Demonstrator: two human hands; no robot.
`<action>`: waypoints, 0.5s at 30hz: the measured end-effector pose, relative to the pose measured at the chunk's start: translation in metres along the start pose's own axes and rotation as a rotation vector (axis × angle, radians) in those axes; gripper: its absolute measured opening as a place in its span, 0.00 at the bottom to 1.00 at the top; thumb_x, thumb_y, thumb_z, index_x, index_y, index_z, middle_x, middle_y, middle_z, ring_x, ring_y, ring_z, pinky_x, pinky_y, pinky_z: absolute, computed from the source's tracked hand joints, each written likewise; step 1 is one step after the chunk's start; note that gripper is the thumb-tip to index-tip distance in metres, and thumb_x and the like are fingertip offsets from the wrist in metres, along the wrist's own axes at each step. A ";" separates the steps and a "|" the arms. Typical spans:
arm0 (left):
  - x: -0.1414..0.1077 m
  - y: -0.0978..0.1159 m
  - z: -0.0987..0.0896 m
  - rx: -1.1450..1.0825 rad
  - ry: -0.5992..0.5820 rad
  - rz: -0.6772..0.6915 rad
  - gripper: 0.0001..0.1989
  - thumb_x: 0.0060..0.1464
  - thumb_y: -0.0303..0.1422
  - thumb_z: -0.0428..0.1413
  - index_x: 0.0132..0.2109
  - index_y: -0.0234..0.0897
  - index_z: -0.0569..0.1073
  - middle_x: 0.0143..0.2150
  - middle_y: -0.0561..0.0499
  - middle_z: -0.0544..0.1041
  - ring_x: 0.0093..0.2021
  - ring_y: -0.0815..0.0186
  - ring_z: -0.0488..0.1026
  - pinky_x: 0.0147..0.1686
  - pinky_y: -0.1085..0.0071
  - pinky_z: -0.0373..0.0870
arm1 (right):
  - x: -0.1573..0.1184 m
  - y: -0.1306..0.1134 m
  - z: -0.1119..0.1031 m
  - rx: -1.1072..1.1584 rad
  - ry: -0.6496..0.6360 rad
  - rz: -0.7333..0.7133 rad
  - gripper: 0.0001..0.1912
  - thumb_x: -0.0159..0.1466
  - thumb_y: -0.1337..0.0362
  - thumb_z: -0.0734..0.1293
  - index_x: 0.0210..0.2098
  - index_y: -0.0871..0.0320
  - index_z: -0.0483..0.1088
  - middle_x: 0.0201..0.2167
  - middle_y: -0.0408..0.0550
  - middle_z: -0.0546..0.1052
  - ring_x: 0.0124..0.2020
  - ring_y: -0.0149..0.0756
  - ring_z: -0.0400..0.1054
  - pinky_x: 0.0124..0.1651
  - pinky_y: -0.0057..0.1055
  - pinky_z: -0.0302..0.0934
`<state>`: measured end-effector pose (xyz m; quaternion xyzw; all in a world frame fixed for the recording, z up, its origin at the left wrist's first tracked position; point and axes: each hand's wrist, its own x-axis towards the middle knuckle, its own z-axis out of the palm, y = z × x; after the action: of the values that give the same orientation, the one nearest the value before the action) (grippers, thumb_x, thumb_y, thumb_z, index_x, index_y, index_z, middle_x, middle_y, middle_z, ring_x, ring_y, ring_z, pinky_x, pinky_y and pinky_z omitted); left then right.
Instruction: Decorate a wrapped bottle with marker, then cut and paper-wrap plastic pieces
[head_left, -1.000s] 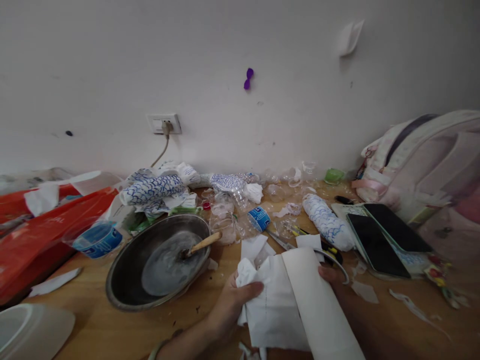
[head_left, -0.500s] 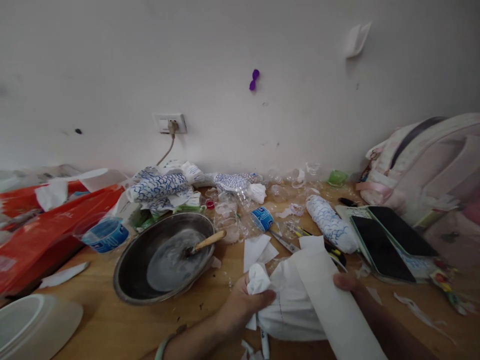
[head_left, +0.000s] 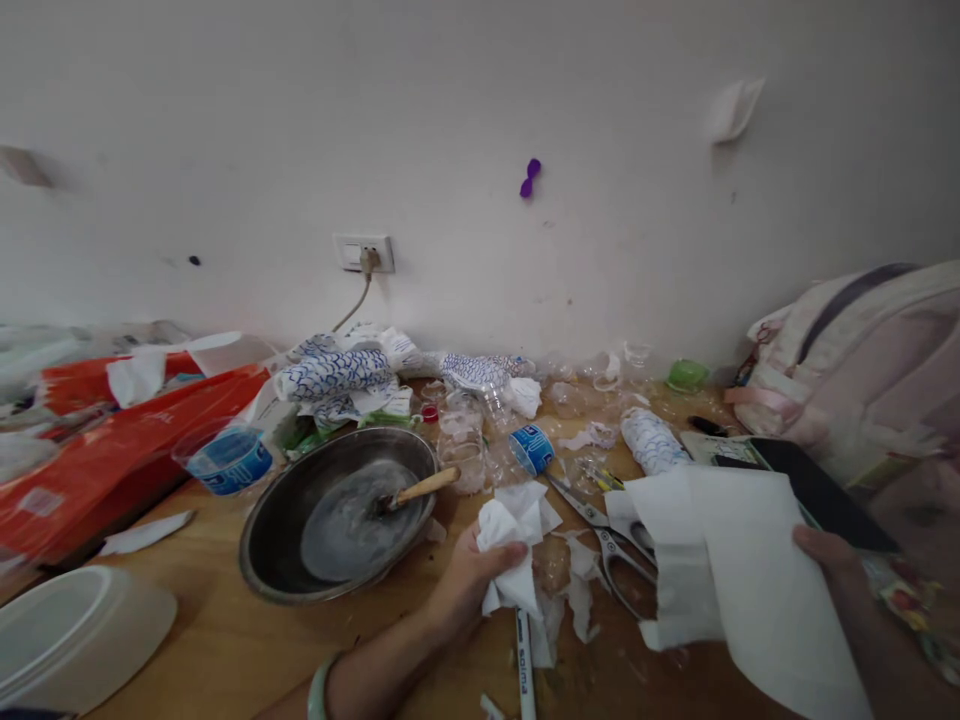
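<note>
"White paper towel roll (head_left: 765,585), partly unrolled: where is it held?"
"Over the brown wooden desk (head_left: 217,645), gripped at its right edge by the right hand (head_left: 829,555), its fingers hidden."
"And the left hand (head_left: 465,580)?"
"Crumpled white paper (head_left: 501,520) is pinched there under the thumb."
"Beyond?"
"Silver metal scissors (head_left: 598,520) are seen between; a round dark metal basin (head_left: 261,540) is set farther left."

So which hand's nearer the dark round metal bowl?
Left. The left hand, holding crumpled white paper, is right of the bowl; the right hand, holding the white paper roll, is farther right, past the grey metal scissors.
</note>
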<state>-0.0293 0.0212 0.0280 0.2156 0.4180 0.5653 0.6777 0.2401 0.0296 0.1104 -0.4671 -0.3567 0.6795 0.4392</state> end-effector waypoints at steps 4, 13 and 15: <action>-0.004 -0.001 0.002 -0.003 -0.024 -0.004 0.26 0.19 0.39 0.75 0.28 0.34 0.73 0.21 0.54 0.76 0.20 0.72 0.67 0.22 0.77 0.64 | 0.018 -0.003 -0.004 -0.318 0.141 -0.002 0.37 0.54 0.47 0.65 0.59 0.59 0.63 0.43 0.61 0.80 0.40 0.57 0.76 0.39 0.46 0.70; -0.005 -0.005 -0.002 0.029 -0.035 -0.053 0.28 0.19 0.50 0.72 0.25 0.33 0.75 0.19 0.53 0.74 0.20 0.71 0.66 0.23 0.75 0.63 | 0.105 -0.079 -0.012 -1.627 0.413 -0.669 0.36 0.52 0.55 0.73 0.55 0.65 0.64 0.47 0.65 0.76 0.47 0.58 0.72 0.45 0.44 0.63; -0.005 -0.006 -0.003 0.045 -0.021 -0.066 0.29 0.21 0.53 0.71 0.24 0.33 0.75 0.17 0.54 0.73 0.19 0.70 0.65 0.23 0.74 0.63 | 0.132 -0.102 -0.017 -1.722 0.477 -0.696 0.32 0.58 0.58 0.70 0.57 0.70 0.63 0.49 0.71 0.74 0.50 0.59 0.70 0.46 0.43 0.62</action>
<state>-0.0286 0.0147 0.0235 0.2227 0.4303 0.5308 0.6953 0.2599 0.1905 0.1535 -0.6235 -0.7537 -0.0977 0.1834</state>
